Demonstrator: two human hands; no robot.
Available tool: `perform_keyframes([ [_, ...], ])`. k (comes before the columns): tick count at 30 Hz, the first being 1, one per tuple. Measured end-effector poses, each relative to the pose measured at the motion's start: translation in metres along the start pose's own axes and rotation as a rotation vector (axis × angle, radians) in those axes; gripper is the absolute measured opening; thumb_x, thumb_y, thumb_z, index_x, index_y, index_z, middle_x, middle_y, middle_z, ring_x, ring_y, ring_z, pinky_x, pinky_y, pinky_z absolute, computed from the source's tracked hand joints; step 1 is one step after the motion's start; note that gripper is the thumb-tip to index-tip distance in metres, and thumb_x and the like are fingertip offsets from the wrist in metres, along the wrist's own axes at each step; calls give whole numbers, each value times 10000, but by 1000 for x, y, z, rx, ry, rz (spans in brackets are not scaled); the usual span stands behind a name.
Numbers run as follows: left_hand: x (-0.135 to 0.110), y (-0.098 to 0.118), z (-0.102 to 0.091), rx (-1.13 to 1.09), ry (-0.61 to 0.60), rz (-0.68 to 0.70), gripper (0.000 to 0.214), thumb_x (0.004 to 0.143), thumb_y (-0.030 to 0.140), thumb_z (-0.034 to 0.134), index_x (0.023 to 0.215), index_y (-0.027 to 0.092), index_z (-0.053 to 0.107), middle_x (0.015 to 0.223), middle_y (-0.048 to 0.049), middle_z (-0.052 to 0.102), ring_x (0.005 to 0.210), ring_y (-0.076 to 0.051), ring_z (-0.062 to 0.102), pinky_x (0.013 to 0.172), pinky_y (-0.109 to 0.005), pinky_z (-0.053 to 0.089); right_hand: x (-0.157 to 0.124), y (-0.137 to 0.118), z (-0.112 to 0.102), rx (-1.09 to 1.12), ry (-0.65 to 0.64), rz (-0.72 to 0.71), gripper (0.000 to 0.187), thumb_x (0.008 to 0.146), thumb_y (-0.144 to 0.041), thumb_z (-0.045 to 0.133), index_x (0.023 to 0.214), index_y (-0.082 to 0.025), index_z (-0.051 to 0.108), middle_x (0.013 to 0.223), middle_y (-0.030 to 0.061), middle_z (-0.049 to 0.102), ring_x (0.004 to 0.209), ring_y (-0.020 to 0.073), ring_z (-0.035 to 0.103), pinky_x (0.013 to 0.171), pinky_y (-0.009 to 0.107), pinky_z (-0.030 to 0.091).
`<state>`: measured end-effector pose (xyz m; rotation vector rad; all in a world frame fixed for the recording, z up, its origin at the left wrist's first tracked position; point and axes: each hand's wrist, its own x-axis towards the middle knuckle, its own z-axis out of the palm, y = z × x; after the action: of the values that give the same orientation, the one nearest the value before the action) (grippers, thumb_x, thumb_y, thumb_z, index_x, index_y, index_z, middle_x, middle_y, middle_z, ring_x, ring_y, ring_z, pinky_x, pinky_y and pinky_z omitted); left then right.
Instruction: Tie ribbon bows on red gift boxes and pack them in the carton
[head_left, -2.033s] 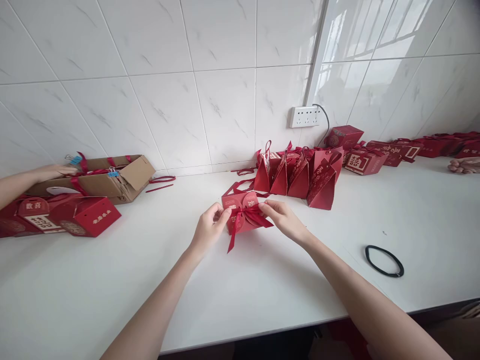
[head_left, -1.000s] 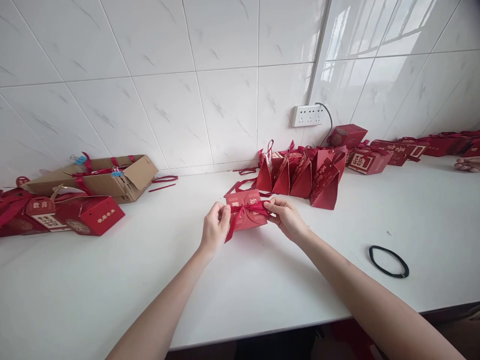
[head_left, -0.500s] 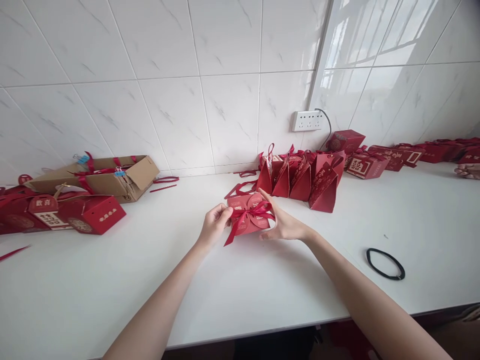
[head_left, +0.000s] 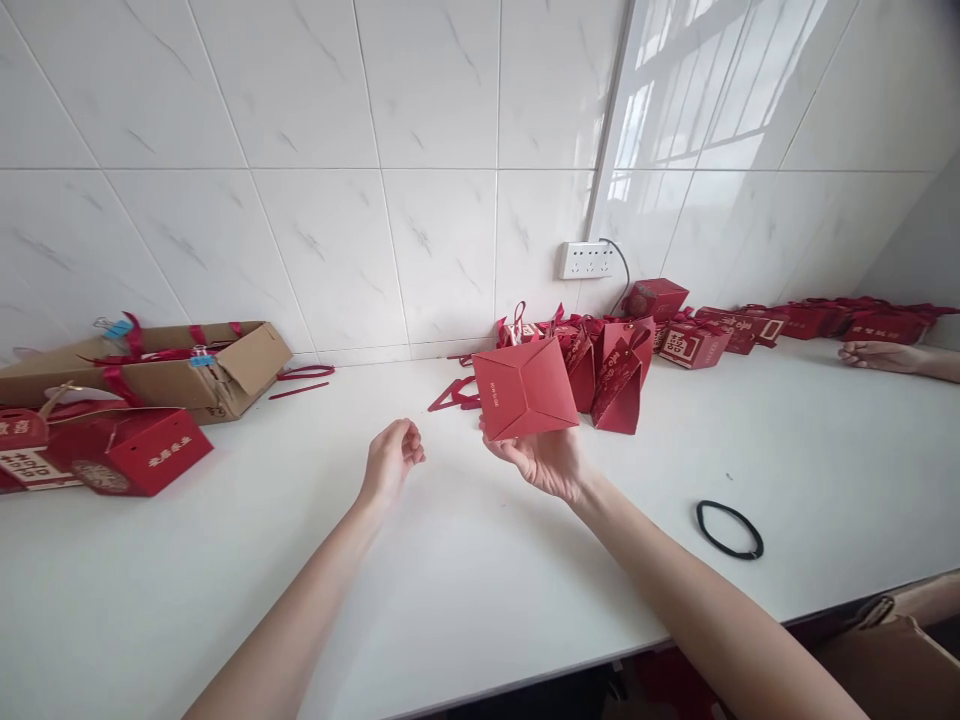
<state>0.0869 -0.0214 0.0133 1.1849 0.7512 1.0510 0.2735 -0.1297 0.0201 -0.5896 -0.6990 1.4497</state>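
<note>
My right hand (head_left: 546,462) holds a small red gift box (head_left: 526,388) lifted off the white counter (head_left: 465,560), its folded bottom turned toward me. The fingers grip it from below and behind. My left hand (head_left: 391,458) hovers just left of the box, loosely curled, with nothing in it. Behind the box stand several red triangular gift bags (head_left: 615,375) near the wall, with loose red ribbon (head_left: 452,394) lying beside them.
A cardboard box (head_left: 161,370) with ribbons and clips sits at far left, red gift boxes (head_left: 124,462) in front of it. More red boxes (head_left: 694,345) line the right wall. A black hair band (head_left: 729,530) lies right. Another person's hand (head_left: 881,355) rests far right. A socket strip (head_left: 587,260) hangs on the wall.
The red box, held on the counter by both hands with its bow up, is now lifted and tipped by my right hand alone. My left hand has let go and drawn back.
</note>
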Motion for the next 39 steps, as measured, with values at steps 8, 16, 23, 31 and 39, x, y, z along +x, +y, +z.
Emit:
perform_keyframes([
  [8,-5,-2,4,19,-98,-21,236,720,339,604,590,166,509,555,36,446,493,-84,416,537,-243,406,-5,-3,-1,18,-4,55,590,778,-651,456,1162,-208,525,1209,88,587,986,203,607,686,265,562],
  [16,-21,6,8,-10,-392,-36,455,658,556,692,951,210,662,943,-78,678,827,-231,616,682,-333,511,-12,2,2,-579,-50,-449,902,574,-618,751,1335,-264,421,1335,109,509,1228,327,475,974,444,445],
  [23,-30,9,12,-130,-628,9,649,688,603,678,1240,291,542,1321,-76,551,1201,-322,506,952,-455,458,-13,-5,-1,-557,-169,-483,883,602,-576,747,1352,-255,409,1309,116,539,1280,318,429,1015,488,399],
  [31,-31,8,9,-57,-678,57,638,644,588,726,1186,286,577,1295,-85,564,1200,-332,506,939,-454,466,-13,-4,-11,-589,-153,-347,791,561,-699,681,1201,-253,550,1200,99,613,1189,353,515,924,509,477],
  [39,-29,4,13,-96,-654,-13,691,754,677,539,1347,359,381,1444,-78,409,1225,-323,481,913,-477,461,-5,9,-8,-618,16,-340,618,808,-664,486,1284,-270,454,1299,82,549,1178,293,532,939,470,479],
])
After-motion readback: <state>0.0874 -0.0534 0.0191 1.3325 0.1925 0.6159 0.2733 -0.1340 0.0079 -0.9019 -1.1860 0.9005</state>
